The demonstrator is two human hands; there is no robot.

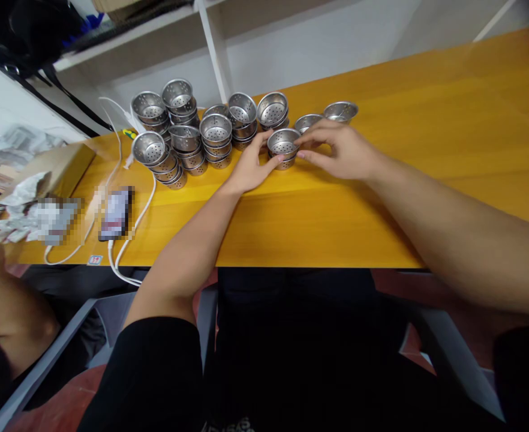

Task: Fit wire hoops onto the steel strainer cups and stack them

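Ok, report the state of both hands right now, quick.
Left hand: closed around the left side of a short stack of perforated cups.
Right hand: partly closed at that stack's right rim; grip cannot be told.

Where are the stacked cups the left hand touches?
In the head view, the stacked cups stand just right of upper centre, between the left hand and right hand.

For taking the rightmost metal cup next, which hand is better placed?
Probably the right hand: it is nearer to that cup; the left hand is farther away, at the small stack.
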